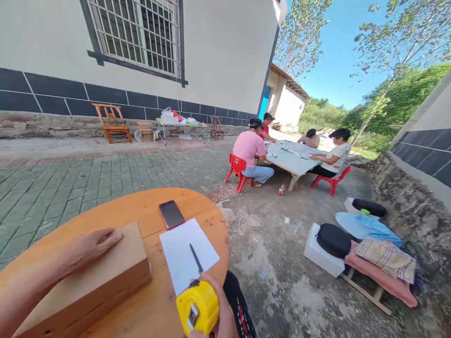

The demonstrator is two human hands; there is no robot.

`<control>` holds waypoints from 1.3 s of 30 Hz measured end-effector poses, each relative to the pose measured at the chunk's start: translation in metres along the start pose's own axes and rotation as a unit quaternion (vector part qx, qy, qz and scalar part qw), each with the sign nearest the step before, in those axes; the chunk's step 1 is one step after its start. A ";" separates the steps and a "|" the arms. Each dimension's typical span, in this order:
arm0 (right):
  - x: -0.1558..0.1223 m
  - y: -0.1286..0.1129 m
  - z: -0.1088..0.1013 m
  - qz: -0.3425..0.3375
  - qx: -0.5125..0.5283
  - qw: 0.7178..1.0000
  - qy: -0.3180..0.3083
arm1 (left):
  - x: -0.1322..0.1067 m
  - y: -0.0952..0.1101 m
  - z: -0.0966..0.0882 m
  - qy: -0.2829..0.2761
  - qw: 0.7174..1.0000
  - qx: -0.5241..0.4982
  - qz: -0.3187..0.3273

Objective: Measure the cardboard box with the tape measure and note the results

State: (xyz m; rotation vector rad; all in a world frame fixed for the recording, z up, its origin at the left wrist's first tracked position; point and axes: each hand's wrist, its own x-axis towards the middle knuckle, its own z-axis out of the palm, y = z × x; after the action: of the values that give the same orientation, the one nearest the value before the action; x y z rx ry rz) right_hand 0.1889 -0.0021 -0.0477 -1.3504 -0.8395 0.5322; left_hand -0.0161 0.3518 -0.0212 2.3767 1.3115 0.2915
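My left hand (97,243) lies on top of a long brown cardboard box (128,251), its fingers stretched out and holding nothing. In my right hand (225,312), close to the camera, is a yellow tape measure (199,305); its blade does not show pulled out. Just beyond the tape measure, a dark pen (195,257) slants across a white sheet of paper (176,251). The pen's near end meets the tape measure in the view, so whether they touch I cannot tell. A phone with a red edge (171,215) sits at the paper's far side.
The round orange wooden table (190,202) carries these things. Farther off, several people sit around a pale table (292,162) on red chairs (237,169). To the right are white boxes (319,253), black cases (333,240) and a cloth-covered bench (378,270). A wooden chair (112,124) stands by the wall.
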 end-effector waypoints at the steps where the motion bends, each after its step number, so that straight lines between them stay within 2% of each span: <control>1: 0.000 0.000 -0.002 0.015 0.025 0.999 -0.012 | -0.011 0.008 -0.002 0.004 1.000 0.015 -0.014; 4: 0.000 -0.001 -0.004 0.051 0.103 0.992 -0.059 | -0.053 0.045 -0.015 0.056 0.997 0.039 -0.025; 6: 0.001 -0.004 -0.003 0.040 0.112 0.990 -0.079 | -0.081 0.072 -0.020 0.164 0.986 0.025 -0.015; 7: 0.000 -0.006 -0.002 0.028 0.104 0.990 -0.087 | -0.095 0.085 -0.019 0.183 0.983 -0.008 -0.013; 8: 0.000 -0.007 0.000 0.016 0.093 0.991 -0.094 | -0.110 0.097 -0.017 0.168 0.984 -0.059 -0.009; 9: -0.002 -0.008 0.002 0.007 0.086 0.991 -0.103 | -0.124 0.109 -0.013 0.130 0.984 -0.121 -0.004; 11: -0.006 -0.010 0.008 -0.005 0.087 0.989 -0.123 | -0.152 0.128 -0.003 0.005 0.964 -0.265 -0.026; 13: -0.011 -0.009 0.012 -0.019 0.089 0.986 -0.140 | -0.175 0.140 0.006 -0.111 0.911 -0.392 -0.064; 15: -0.016 -0.007 0.014 -0.041 0.069 0.983 -0.163 | -0.190 0.145 0.013 -0.182 0.848 -0.487 -0.100; 18: -0.019 -0.004 0.014 -0.081 0.015 0.971 -0.225 | -0.201 0.140 0.018 -0.224 0.787 -0.558 -0.138; 23: -0.022 -0.007 0.014 -0.151 -0.035 0.955 -0.252 | -0.211 0.129 0.022 -0.241 0.760 -0.577 -0.176; 25: -0.022 -0.011 0.016 -0.179 -0.049 0.943 -0.278 | -0.214 0.128 0.021 -0.233 0.759 -0.579 -0.185; 27: -0.021 -0.015 0.021 -0.185 -0.055 0.942 -0.275 | -0.214 0.125 0.016 -0.205 0.769 -0.576 -0.189; 28: -0.021 -0.017 0.024 -0.182 -0.055 0.946 -0.261 | -0.212 0.123 0.012 -0.180 0.783 -0.566 -0.186; 30: -0.021 -0.019 0.031 -0.176 -0.056 0.955 -0.231 | -0.204 0.114 0.000 -0.110 0.831 -0.515 -0.181; 33: -0.021 -0.019 0.042 -0.191 -0.069 0.952 -0.230 | -0.181 0.092 -0.024 -0.004 0.891 -0.420 -0.172; 36: -0.020 -0.018 0.053 -0.202 -0.091 0.943 -0.247 | -0.150 0.065 -0.048 0.066 0.910 -0.372 -0.170; 39: -0.015 -0.021 0.067 -0.194 -0.115 0.937 -0.267 | -0.120 0.045 -0.061 0.098 0.928 -0.319 -0.166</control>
State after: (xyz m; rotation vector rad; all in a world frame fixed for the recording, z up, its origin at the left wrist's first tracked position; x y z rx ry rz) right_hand 0.1245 0.0244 -0.0300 -1.2132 -1.6197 0.5036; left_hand -0.0687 0.2445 0.0547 1.5876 1.4057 0.7394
